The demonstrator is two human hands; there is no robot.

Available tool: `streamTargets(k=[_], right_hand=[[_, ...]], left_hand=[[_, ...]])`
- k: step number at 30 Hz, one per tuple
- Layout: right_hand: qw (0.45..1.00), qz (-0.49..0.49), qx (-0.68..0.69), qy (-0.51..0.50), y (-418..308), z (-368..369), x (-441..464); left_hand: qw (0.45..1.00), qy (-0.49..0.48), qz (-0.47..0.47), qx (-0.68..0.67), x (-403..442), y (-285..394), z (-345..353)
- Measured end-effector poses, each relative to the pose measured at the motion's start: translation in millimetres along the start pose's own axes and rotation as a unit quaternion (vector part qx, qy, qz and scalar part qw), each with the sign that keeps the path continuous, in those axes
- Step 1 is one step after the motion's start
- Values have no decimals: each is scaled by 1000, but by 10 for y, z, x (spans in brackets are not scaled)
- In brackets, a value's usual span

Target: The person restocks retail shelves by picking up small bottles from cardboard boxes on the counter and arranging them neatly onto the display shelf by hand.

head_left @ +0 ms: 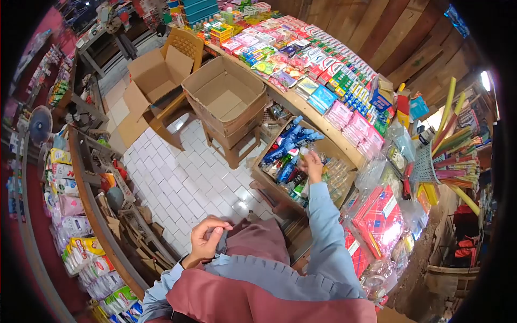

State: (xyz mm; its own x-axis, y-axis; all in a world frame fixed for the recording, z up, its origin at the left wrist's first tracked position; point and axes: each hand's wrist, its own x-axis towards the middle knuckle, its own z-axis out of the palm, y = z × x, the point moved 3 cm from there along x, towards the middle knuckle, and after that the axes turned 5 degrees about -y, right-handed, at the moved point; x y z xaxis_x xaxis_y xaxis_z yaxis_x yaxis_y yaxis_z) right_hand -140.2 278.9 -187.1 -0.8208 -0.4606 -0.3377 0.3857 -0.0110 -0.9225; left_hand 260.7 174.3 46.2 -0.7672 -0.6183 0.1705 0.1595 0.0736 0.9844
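Observation:
My right hand [312,167] reaches into a cardboard box [293,207] of bottles. Its fingers are closed around what looks like a small clear bottle [303,152] with a pale top; the hand partly hides it. Blue bottles [288,141] lie at the box's far left side, and clear bottles [338,175] stand in rows at its right. Over my lap, my left hand [207,238] is closed, thumb against curled fingers, near the dark red cloth [258,239] of my clothing. Whatever is in its fingers, if anything, is hidden.
An open carton [225,89] stands on a wooden stool [231,153], with another carton [156,75] on a chair behind it. Packaged goods [323,64] cover the counter beyond. Wrapped red packets [379,220] lie at my right. A wooden shelf edge [89,204] runs along the left.

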Motion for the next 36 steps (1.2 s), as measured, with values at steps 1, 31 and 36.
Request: streamTargets(k=[1,31,36], right_hand=[[1000,16,-4,11,72,12,141],[968,-215,-57,-116,-400,800,77],[937,-140,-20,-319,-1661,1163,-726]], left_hand=[[1000,6,-28,6,-47,1,6],[989,39,-117,81,389,-50,176],[953,-32,-73,291,787,18,346]])
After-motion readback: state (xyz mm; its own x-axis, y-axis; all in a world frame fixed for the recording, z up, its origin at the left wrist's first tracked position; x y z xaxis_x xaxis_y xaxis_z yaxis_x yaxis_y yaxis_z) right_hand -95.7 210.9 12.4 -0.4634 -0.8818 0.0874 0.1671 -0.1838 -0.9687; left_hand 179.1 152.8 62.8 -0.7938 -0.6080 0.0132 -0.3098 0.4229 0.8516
